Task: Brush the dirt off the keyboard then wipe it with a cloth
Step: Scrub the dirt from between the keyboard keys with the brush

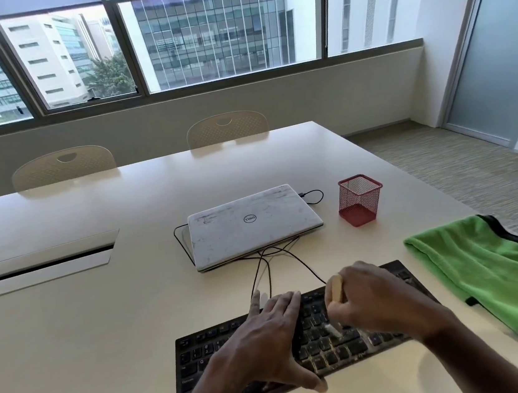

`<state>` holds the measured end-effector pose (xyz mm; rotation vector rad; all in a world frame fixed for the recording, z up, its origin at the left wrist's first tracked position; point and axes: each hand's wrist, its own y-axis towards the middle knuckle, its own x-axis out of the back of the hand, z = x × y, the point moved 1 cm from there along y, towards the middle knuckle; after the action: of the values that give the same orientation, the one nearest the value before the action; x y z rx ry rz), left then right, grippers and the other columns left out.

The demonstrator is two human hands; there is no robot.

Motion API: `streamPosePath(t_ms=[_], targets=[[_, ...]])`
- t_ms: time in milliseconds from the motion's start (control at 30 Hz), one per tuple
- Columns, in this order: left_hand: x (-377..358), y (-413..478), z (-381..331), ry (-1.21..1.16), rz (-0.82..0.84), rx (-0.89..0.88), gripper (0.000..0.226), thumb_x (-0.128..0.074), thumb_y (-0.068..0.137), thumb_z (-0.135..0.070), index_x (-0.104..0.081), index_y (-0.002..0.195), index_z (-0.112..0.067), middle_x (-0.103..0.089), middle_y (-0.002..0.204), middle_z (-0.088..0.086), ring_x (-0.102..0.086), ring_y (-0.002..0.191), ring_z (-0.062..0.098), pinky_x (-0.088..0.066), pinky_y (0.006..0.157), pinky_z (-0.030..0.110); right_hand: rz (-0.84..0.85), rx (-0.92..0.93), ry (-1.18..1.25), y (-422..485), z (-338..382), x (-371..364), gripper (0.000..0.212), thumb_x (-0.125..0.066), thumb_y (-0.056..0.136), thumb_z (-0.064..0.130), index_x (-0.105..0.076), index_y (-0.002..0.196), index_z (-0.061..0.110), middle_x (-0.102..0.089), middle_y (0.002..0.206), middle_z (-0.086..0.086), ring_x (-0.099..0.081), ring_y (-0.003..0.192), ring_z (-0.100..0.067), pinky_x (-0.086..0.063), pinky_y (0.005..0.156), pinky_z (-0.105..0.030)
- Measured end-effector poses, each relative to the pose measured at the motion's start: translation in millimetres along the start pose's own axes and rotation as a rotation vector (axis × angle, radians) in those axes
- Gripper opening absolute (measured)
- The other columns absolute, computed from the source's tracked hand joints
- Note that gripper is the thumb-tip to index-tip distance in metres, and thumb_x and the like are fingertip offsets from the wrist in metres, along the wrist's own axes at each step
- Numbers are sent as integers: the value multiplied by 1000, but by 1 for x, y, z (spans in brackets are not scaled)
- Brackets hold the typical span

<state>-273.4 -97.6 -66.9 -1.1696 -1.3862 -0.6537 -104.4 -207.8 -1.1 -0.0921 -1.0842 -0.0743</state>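
Observation:
A black keyboard [205, 353] lies on the table near its front edge, with pale dust over its middle and right keys. My left hand [268, 338] lies flat across the keyboard's middle, fingers straight, thumb over the near edge. My right hand [371, 300] grips a small brush with a pale wooden handle [337, 288]; its light bristles [334, 330] touch the keys just right of my left hand. A green cloth [488, 269] with black trim lies folded on the table to the right of the keyboard, partly over the table edge.
A shut white laptop [251, 226] sits behind the keyboard, with black cables [268, 270] running from it toward the keyboard. A red mesh pen cup [360, 200] stands to the laptop's right. A cable hatch [41, 265] sits in the table at left. Two chairs stand at the far side.

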Motion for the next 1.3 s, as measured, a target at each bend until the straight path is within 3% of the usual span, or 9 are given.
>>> streamPosePath(t_ms=[133, 233, 433, 633, 700, 800, 933, 1100, 1300], targets=[[-1, 2, 1, 11, 0, 3, 142, -66, 72, -84, 14, 159, -7, 4, 170, 8, 5, 156, 19, 19, 123, 48, -37, 14, 29, 1, 1, 2, 16, -60, 94, 27, -67, 80, 29, -64, 64, 11, -56, 51, 4, -45, 56, -11], [-2, 2, 1, 5, 4, 4, 142, -66, 72, -84, 15, 159, -7, 4, 171, 8, 6, 156, 19, 20, 123, 48, 18, 6, -8, -2, -2, 2, 18, -61, 90, 29, -73, 80, 21, -71, 69, 4, -61, 54, -8, -51, 59, -16], [-2, 3, 2, 7, -2, -2, 142, -66, 71, -85, 16, 159, -9, 7, 171, 7, 8, 156, 19, 20, 122, 47, 109, 123, 93, -2, 7, 3, 13, -61, 91, 26, -73, 86, 24, -70, 73, 6, -61, 58, -10, -49, 57, -16], [-2, 2, 1, 2, -6, 0, 141, -66, 72, -84, 15, 159, -8, 5, 171, 7, 6, 156, 18, 20, 123, 47, -100, -20, -69, -8, -5, 17, 14, -65, 81, 26, -69, 69, 29, -65, 58, 16, -62, 58, -4, -39, 55, -7], [-2, 4, 0, 0, -12, -4, 142, -66, 71, -84, 15, 159, -8, 5, 171, 7, 7, 156, 17, 20, 123, 48, -78, -22, 43, -11, 0, 21, 15, -67, 82, 23, -69, 69, 31, -63, 56, 22, -59, 56, 1, -40, 54, -9], [-2, 7, -2, 10, -14, -15, 142, -66, 71, -85, 16, 158, -8, 7, 171, 7, 8, 156, 18, 24, 120, 46, 7, -9, -6, -14, 2, 15, 12, -65, 83, 24, -71, 73, 27, -66, 61, 13, -60, 57, -4, -42, 54, -10], [-3, 10, -3, 13, -22, -25, 142, -65, 71, -86, 16, 158, -8, 7, 171, 8, 8, 156, 18, 26, 117, 43, -107, -107, -84, -15, -11, 20, 16, -63, 84, 30, -73, 73, 23, -70, 65, 8, -64, 57, -4, -41, 54, -7], [-3, 14, -7, 18, -28, -32, 142, -65, 71, -86, 15, 159, -7, 5, 171, 8, 7, 156, 19, 25, 118, 42, -52, -122, -7, -16, -8, 12, 15, -64, 84, 30, -73, 75, 22, -72, 68, 6, -66, 59, -7, -45, 53, -10], [-2, 17, -12, 30, -26, -23, 141, -64, 72, -85, 15, 159, -8, 6, 170, 10, 7, 156, 21, 25, 118, 44, -163, -230, 7, -14, -18, 19, 15, -63, 82, 33, -71, 72, 25, -71, 64, 9, -65, 56, -4, -45, 51, -14]])
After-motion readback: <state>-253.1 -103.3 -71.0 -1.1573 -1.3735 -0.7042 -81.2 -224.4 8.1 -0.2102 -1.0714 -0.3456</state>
